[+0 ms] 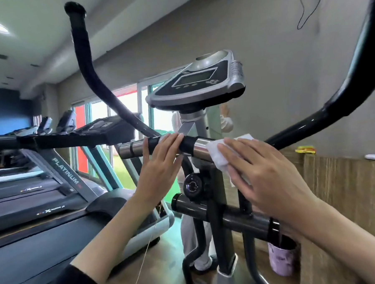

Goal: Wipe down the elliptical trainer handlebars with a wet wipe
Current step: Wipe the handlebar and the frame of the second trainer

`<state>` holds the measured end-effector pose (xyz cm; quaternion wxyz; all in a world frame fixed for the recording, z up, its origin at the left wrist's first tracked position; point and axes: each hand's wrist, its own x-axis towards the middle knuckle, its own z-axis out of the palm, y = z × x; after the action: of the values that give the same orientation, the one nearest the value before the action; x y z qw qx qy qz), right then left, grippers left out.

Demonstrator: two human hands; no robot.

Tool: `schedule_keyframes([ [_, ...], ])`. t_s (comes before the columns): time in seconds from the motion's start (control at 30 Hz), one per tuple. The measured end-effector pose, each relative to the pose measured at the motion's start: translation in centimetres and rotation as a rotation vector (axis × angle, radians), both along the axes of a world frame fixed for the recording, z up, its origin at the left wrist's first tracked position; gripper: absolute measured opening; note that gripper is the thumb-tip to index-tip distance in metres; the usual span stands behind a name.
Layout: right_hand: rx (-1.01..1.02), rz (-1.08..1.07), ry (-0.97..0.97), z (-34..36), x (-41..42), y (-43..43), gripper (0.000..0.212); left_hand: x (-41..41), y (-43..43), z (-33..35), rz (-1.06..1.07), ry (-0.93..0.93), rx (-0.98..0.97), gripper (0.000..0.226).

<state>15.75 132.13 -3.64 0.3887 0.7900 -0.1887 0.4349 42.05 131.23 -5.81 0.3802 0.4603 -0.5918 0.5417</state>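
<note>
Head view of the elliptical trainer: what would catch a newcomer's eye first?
In the centre, the right hand presses a white wet wipe flat against the chrome part of the short horizontal handlebar, while the left hand rests on its black section beside it. Above them sits the tilted grey console, and a long black curved handlebar rises on each side.

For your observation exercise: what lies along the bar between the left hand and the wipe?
Head view: only the bar itself, a black sleeve then a chrome band, between left hand and wipe.
</note>
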Motion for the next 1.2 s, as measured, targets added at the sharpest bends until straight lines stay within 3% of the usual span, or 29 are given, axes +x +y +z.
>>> schedule_keyframes([
  [0.37, -0.103, -0.04, -0.063, -0.9, 0.6, -0.7, 0.054, 0.3, -1.3, 0.5, -0.16, 0.029, -0.112, 0.042],
  [0.53, -0.139, -0.005, -0.073, -0.9, -0.3, 0.5, 0.038, 0.0, -0.4, 0.8, -0.034, 0.005, -0.075, 0.046],
  [0.77, -0.198, -0.097, -0.031, -1.5, -0.7, -0.3, 0.044, -1.8, 1.8, 0.6, -0.079, -0.094, -0.113, 0.05],
  [1.1, -0.365, -0.263, -0.194, -3.3, 0.9, -0.8, 0.064, -2.7, 2.6, 0.3, -0.221, 0.107, -0.044, 0.044],
  [1.2, -0.474, -0.239, -0.258, -3.9, 1.9, -0.9, 0.056, -2.4, 2.7, 0.3, -0.207, 0.141, -0.022, 0.044],
])
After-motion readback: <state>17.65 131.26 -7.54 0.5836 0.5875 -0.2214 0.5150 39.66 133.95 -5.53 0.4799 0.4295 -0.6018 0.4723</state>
